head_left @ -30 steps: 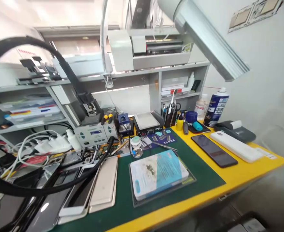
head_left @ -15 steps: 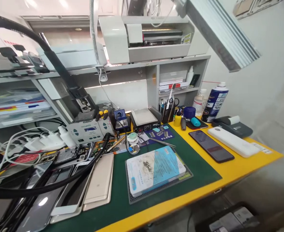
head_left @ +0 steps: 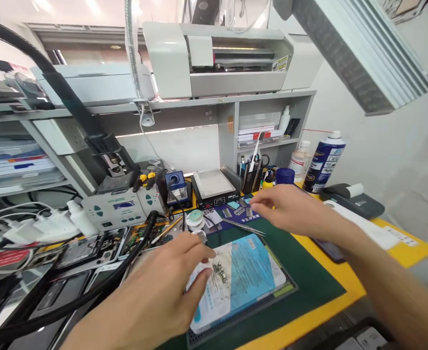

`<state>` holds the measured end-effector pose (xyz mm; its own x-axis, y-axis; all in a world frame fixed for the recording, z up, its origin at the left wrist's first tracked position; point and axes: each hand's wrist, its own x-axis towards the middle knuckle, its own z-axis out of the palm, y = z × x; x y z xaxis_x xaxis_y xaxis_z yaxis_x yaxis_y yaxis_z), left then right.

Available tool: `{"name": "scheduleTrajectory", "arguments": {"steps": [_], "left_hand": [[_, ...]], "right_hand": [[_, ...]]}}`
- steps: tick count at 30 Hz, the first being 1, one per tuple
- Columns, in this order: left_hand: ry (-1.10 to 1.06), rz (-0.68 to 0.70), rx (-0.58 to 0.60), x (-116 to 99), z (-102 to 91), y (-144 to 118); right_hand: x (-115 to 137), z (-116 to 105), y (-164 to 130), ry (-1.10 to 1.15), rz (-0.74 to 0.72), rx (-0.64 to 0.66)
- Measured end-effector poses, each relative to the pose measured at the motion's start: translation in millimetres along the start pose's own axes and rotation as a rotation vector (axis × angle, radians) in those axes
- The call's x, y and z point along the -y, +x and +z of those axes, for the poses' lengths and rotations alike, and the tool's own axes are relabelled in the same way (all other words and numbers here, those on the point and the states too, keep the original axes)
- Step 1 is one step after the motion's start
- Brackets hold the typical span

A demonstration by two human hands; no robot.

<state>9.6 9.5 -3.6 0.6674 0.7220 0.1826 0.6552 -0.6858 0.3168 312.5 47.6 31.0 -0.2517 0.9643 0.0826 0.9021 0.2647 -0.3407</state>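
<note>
yellow-edged workbench (head_left: 399, 253) with a dark green mat (head_left: 308, 272), grey shelving behind and a white cutting plotter (head_left: 217, 61) on the top shelf.

left hand (head_left: 162, 291) hangs low over the near-left part of the mat, fingers loosely bent and together, holding nothing. its fingertips lie at the left edge of a white-and-blue packet (head_left: 243, 277), which rests on a dark gridded pad (head_left: 282, 296). a small cluster of screws (head_left: 219, 271) sits on the packet just right of those fingertips; contact cannot be made out.

right hand (head_left: 290, 209) is out over the back of the mat, blurred, fingers half curled; cannot tell if it pinches anything. just under and left of its fingertips: tweezers (head_left: 243, 226) on the mat and small parts on a blue card (head_left: 231, 214).

also noted: black heating plate (head_left: 215, 187), blue spray can (head_left: 323, 163), soldering station (head_left: 121, 209), opened phones (head_left: 90, 245) at left.
</note>
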Motion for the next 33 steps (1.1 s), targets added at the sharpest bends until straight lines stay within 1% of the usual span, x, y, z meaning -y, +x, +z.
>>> {"name": "scheduleTrajectory", "arguments": {"steps": [1, 3, 6, 8, 10, 12, 14, 16, 17, 18, 19, 21, 22, 24, 26, 27, 30, 33], "left_hand": [[-0.008, -0.013, 0.079, 1.6, 6.1, 10.8], [-0.026, -0.028, 0.16, 5.5, 17.2, 24.7], [-0.071, -0.049, 0.25, 11.4, 28.1, 27.4], [-0.103, -0.06, 0.297, 14.2, 31.7, 23.4], [-0.128, -0.069, 0.312, 17.0, 34.7, 20.0], [-0.14, -0.072, 0.291, 20.3, 38.4, 18.4], [-0.138, -0.058, 0.239, 23.7, 42.7, 18.0], [-0.125, -0.03, 0.186, 26.3, 46.3, 17.5], [-0.116, -0.011, 0.159, 27.3, 47.6, 17.0], [-0.107, 0.007, 0.133, 28.0, 48.5, 16.2], [-0.094, 0.019, 0.109, 28.7, 49.3, 15.1], [-0.072, 0.04, 0.071, 30.0, 50.8, 12.7], [-0.062, 0.046, 0.057, 30.7, 51.8, 11.5], [-0.063, 0.057, 0.026, 32.1, 54.6, 9.8], [-0.084, 0.059, -0.022, 33.6, 58.3, 8.7], [-0.099, 0.057, -0.05, 34.3, 60.1, 8.3], [-0.149, 0.067, -0.123, 36.3, 64.4, 6.9], [-0.187, 0.095, -0.161, 36.0, 67.5, 5.3]], "right_hand": [[-5.5, 6.1, 11.6, -0.016, 0.011, 0.062], [-16.5, 21.8, 34.9, -0.041, 0.025, 0.203], [-29.0, 45.8, 57.7, -0.058, 0.026, 0.368], [-34.2, 55.4, 61.9, -0.049, 0.024, 0.417], [-38.4, 56.8, 60.1, -0.021, 0.036, 0.412], [-42.9, 50.3, 55.6, 0.025, 0.065, 0.384], [-47.3, 39.1, 50.6, 0.096, 0.101, 0.364], [-50.0, 28.1, 46.2, 0.207, 0.135, 0.333], [-50.2, 24.4, 44.4, 0.294, 0.142, 0.297], [-49.4, 22.5, 43.0, 0.458, 0.143, 0.239], [-47.6, 22.6, 41.9, 0.68, 0.141, 0.183], [-41.2, 27.8, 40.3, 1.109, 0.097, 0.127], [-36.9, 32.1, 39.4, 1.273, 0.057, 0.138], [-27.0, 41.7, 37.1, 1.449, -0.035, 0.21], [-17.2, 50.3, 34.0, 1.518, -0.071, 0.279], [-12.9, 53.9, 32.1, 1.524, -0.058, 0.304], [-3.1, 62.7, 26.3, 1.497, 0.0, 0.359], [4.1, 69.2, 20.7, 1.438, 0.09, 0.381]]}}
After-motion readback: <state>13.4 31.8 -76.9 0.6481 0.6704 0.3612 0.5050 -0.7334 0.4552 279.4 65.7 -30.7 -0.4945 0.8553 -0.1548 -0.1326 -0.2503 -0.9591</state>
